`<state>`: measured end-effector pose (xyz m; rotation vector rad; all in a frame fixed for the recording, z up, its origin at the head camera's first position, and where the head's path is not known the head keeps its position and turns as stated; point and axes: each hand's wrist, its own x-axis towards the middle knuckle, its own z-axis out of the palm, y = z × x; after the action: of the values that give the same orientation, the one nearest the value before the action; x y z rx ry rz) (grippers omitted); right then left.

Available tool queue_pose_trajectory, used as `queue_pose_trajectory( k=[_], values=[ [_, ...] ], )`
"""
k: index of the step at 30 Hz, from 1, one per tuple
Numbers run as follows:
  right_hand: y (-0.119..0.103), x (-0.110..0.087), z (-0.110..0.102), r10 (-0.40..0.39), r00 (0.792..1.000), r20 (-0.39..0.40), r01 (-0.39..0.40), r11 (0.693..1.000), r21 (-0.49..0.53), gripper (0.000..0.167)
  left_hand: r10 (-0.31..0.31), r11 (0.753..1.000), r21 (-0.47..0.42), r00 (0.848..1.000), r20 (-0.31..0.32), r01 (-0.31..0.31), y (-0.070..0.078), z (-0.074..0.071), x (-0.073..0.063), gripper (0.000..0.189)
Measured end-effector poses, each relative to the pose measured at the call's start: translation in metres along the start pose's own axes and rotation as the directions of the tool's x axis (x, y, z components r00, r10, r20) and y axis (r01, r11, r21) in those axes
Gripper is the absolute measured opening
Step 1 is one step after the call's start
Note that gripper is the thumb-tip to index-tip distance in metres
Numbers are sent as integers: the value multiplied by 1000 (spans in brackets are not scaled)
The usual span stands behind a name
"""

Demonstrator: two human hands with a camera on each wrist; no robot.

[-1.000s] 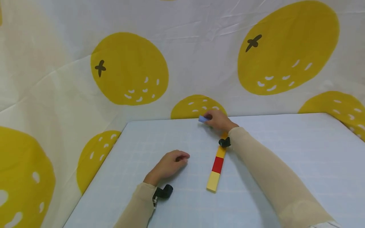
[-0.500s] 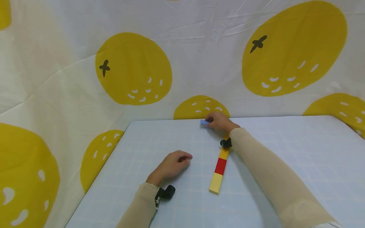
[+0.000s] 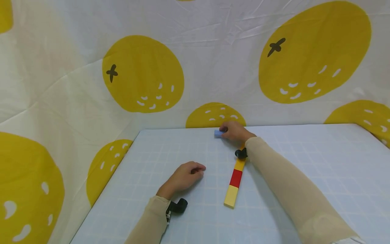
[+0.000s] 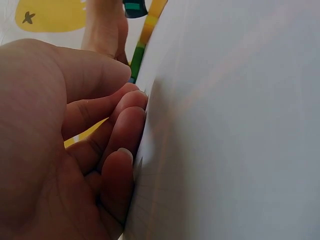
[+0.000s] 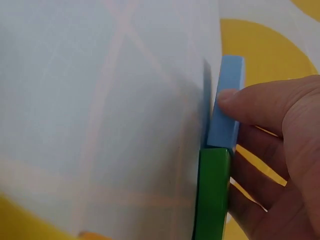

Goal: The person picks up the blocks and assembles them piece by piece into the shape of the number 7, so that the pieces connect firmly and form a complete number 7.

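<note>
Between thumb and fingers, my right hand [image 3: 234, 131] pinches a light blue block [image 5: 223, 130] near the table's far edge. In the right wrist view, one end of that block meets the end of a green block [image 5: 214, 192], and a narrow shadow runs along its table side. The green block belongs to a row with a yellow-orange block [image 3: 239, 164], a red block [image 3: 236, 178] and a pale yellow block [image 3: 231, 197]; my right wrist covers part of this row. My left hand [image 3: 182, 176] rests on the table left of the row, fingers loosely curled around nothing.
A white table cover [image 3: 170, 145] with a faint grid lies under everything. Behind it hangs a white curtain [image 3: 210, 67] printed with large yellow fruit. Black wrist cameras sit on both sleeves; the right one [image 3: 241, 153] is over the row.
My right hand has brought the light blue block down and slightly nearer, to the far end of the row. The left hand has stayed put. The head view has shifted slightly.
</note>
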<state>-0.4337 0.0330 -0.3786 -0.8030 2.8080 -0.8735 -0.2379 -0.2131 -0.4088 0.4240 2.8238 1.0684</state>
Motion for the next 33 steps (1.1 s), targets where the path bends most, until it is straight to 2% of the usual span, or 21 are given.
queue_pose_trajectory(
  k=[8, 21, 29, 33],
  values=[
    [-1, 0, 0, 36, 999, 31, -36, 999, 5, 29, -7, 1000, -4, 1000, 3, 7, 2, -2, -1, 22],
    [2, 0, 2, 51, 998, 34, -51, 999, 2, 31, -1, 1000, -7, 1000, 4, 1, 0, -1, -2, 21],
    [10, -5, -6, 83, 995, 58, -84, 996, 18, 39, -51, 999, -15, 999, 14, 51, 3, -2, -3, 22],
    [12, -7, -9, 67, 996, 64, -68, 998, 12, 39, -64, 998, -18, 998, 6, 64, 5, -3, -4, 21]
  ],
)
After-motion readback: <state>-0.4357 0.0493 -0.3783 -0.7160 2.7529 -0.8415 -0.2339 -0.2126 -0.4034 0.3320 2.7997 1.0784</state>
